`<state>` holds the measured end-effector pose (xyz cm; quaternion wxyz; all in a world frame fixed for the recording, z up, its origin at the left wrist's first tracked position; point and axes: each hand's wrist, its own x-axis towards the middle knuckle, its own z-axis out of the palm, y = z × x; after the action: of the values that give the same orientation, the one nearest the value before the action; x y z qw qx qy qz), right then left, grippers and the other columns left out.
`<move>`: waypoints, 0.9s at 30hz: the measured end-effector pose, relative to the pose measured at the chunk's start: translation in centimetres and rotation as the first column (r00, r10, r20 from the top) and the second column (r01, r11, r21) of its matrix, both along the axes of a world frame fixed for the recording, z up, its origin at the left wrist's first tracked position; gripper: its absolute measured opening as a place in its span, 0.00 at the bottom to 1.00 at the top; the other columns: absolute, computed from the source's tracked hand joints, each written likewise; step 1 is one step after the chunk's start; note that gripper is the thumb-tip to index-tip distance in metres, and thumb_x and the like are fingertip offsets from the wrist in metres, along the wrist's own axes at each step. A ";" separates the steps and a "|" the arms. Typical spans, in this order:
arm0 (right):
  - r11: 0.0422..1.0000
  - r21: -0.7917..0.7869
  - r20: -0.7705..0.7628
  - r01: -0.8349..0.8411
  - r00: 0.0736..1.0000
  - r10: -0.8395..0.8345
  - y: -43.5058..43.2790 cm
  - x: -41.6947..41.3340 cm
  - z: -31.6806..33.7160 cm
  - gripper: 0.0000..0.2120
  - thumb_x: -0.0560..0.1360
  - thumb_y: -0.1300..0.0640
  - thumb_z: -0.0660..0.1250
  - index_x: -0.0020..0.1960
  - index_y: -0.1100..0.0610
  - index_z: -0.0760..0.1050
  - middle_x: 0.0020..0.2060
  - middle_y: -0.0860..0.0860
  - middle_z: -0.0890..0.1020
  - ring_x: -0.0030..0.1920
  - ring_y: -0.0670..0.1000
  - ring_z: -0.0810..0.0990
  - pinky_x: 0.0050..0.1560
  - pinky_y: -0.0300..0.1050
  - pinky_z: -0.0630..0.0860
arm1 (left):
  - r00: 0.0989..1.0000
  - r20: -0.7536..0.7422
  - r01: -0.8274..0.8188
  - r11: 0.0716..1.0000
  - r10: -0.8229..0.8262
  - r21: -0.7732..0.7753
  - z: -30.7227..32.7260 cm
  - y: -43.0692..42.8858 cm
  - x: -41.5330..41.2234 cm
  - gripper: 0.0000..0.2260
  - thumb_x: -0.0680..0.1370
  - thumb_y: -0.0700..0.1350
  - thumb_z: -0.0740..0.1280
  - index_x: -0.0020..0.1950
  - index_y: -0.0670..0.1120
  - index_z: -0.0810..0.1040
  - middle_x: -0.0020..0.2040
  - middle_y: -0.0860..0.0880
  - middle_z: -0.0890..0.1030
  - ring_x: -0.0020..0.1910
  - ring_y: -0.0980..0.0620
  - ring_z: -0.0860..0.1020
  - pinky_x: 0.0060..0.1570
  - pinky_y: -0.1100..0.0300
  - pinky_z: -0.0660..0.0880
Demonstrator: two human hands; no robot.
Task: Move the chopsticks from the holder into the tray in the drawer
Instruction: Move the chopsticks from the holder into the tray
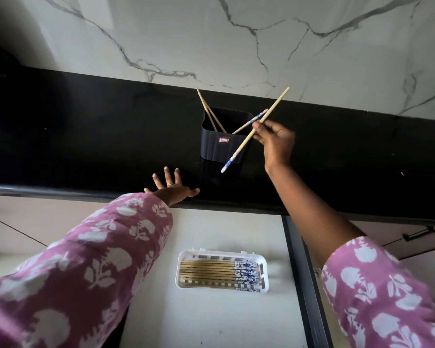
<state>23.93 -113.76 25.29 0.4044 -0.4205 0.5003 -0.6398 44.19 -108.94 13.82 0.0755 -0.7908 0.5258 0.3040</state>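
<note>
Pinching one chopstick point(255, 129) near its middle, the right hand point(276, 141) is held just right of the dark holder point(222, 144) on the black counter point(86, 136). Three chopsticks point(211, 114) are left leaning inside it. The left hand point(172, 188) is spread flat, ungrasping, at the counter's near edge. More chopsticks point(219, 273) are laid in the white tray point(263, 266) in the drawer point(211, 320).

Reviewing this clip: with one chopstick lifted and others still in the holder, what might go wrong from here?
1. The right hand pinches the lifted chopstick near its middle with the fingertips only; it might pivot or slip on the way to the white tray.
2. Its lower end hangs close in front of the dark holder, so a swing may knock it or the chopsticks left inside.
3. The tray already holds a row, so placement may land crooked.
</note>
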 end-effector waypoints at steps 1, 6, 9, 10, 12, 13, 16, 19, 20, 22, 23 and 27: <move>0.999 0.030 -0.006 -0.012 1.000 0.012 0.5 0.1 -0.9 0.05 0.69 0.69 0.72 0.42 0.61 0.80 0.26 0.44 0.82 0.28 0.39 0.81 0.33 0.33 0.78 | 1.000 -0.002 -0.006 1.000 0.006 -0.001 0.0 0.0 0.0 0.40 0.73 0.72 0.53 0.78 0.55 0.41 0.79 0.51 0.40 0.76 0.38 0.37 0.70 0.33 0.41; 0.964 0.214 -0.294 -0.156 0.931 0.216 3.7 0.8 -6.4 0.14 0.67 0.67 0.74 0.52 0.70 0.79 0.39 0.58 0.83 0.25 0.36 0.79 0.34 0.30 0.78 | 1.000 -0.012 -0.017 1.000 0.017 -0.004 0.1 0.0 -0.3 0.40 0.73 0.72 0.54 0.78 0.56 0.41 0.79 0.52 0.40 0.76 0.38 0.37 0.70 0.33 0.41; 0.900 0.359 -0.418 -0.249 0.819 0.393 6.1 1.3 -10.0 0.15 0.66 0.67 0.75 0.51 0.70 0.80 0.40 0.61 0.84 0.22 0.33 0.76 0.30 0.25 0.73 | 1.000 -0.018 -0.018 1.000 0.018 -0.007 0.2 0.1 -0.2 0.41 0.73 0.71 0.55 0.78 0.56 0.40 0.78 0.52 0.38 0.76 0.38 0.36 0.70 0.32 0.41; 0.874 0.399 -0.451 -0.276 0.772 0.449 7.0 1.5 -11.0 0.14 0.66 0.66 0.75 0.50 0.70 0.81 0.38 0.59 0.83 0.22 0.32 0.75 0.30 0.23 0.71 | 1.000 -0.017 -0.019 1.000 0.019 -0.007 0.2 0.1 -0.1 0.41 0.73 0.71 0.56 0.78 0.56 0.40 0.78 0.52 0.38 0.76 0.38 0.35 0.70 0.32 0.41; 0.814 0.483 -0.513 -0.323 0.649 0.562 8.8 1.8 -12.8 0.12 0.66 0.64 0.75 0.48 0.68 0.82 0.35 0.57 0.82 0.24 0.33 0.75 0.31 0.24 0.68 | 0.999 -0.026 -0.021 1.000 0.021 -0.008 0.1 0.0 0.0 0.41 0.73 0.72 0.55 0.78 0.56 0.41 0.78 0.52 0.38 0.76 0.38 0.36 0.70 0.32 0.41; 0.775 0.527 -0.522 -0.349 0.586 0.619 9.6 1.9 -13.5 0.11 0.67 0.64 0.75 0.48 0.68 0.82 0.36 0.59 0.83 0.28 0.34 0.76 0.34 0.26 0.68 | 0.999 -0.034 -0.022 1.000 0.022 -0.007 0.1 -0.1 0.0 0.41 0.73 0.72 0.54 0.78 0.56 0.41 0.79 0.52 0.39 0.76 0.38 0.37 0.70 0.32 0.41; 0.697 0.610 -0.563 -0.377 0.414 0.716 11.6 2.1 -15.3 0.11 0.67 0.62 0.74 0.49 0.65 0.83 0.45 0.60 0.85 0.45 0.50 0.83 0.46 0.35 0.72 | 0.999 -0.043 -0.032 0.999 0.032 -0.001 -0.1 -0.1 -0.1 0.40 0.73 0.72 0.54 0.78 0.56 0.42 0.79 0.52 0.41 0.76 0.38 0.37 0.70 0.32 0.41; 0.632 0.681 -0.591 -0.369 0.233 0.773 12.9 2.4 -17.4 0.10 0.68 0.60 0.73 0.48 0.62 0.83 0.46 0.58 0.86 0.51 0.56 0.82 0.50 0.39 0.74 | 0.999 -0.038 -0.033 0.999 0.033 0.000 -0.1 -0.1 0.0 0.40 0.73 0.72 0.55 0.78 0.56 0.41 0.79 0.52 0.40 0.76 0.38 0.37 0.70 0.32 0.41; 0.603 0.712 -0.587 -0.360 0.167 0.792 13.3 2.4 -18.1 0.10 0.68 0.60 0.72 0.49 0.61 0.83 0.47 0.58 0.85 0.51 0.56 0.81 0.52 0.40 0.74 | 0.999 -0.040 -0.034 0.999 0.034 -0.001 -0.1 -0.1 0.0 0.40 0.73 0.71 0.55 0.78 0.56 0.42 0.79 0.52 0.41 0.76 0.38 0.37 0.70 0.32 0.41; 0.554 0.759 -0.575 -0.343 0.047 0.817 14.1 2.3 -19.2 0.09 0.69 0.61 0.71 0.49 0.60 0.83 0.47 0.58 0.85 0.51 0.57 0.81 0.52 0.42 0.75 | 0.999 -0.041 -0.033 0.999 0.033 -0.004 -0.2 -0.1 0.0 0.40 0.73 0.71 0.54 0.78 0.56 0.43 0.79 0.52 0.42 0.76 0.38 0.38 0.70 0.32 0.41; 0.541 0.770 -0.577 -0.340 -0.006 0.817 14.6 2.2 -19.7 0.08 0.69 0.62 0.69 0.47 0.61 0.83 0.46 0.57 0.85 0.50 0.57 0.82 0.50 0.42 0.75 | 0.999 -0.040 -0.030 1.000 0.029 -0.005 -0.1 -0.1 0.0 0.40 0.73 0.71 0.54 0.78 0.56 0.43 0.79 0.52 0.42 0.76 0.38 0.38 0.70 0.33 0.41; 0.478 0.822 -0.533 -0.310 -0.125 0.837 16.1 2.0 -21.0 0.07 0.69 0.65 0.63 0.41 0.65 0.80 0.44 0.59 0.85 0.48 0.56 0.83 0.41 0.39 0.71 | 0.999 -0.045 -0.028 1.000 0.028 -0.002 -0.1 -0.1 0.1 0.40 0.73 0.71 0.55 0.78 0.56 0.41 0.79 0.52 0.40 0.76 0.38 0.37 0.70 0.32 0.41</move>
<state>25.89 -97.67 4.26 0.3434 -0.7812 0.4999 0.1480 44.25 -109.06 13.73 0.0582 -0.7912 0.5164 0.3223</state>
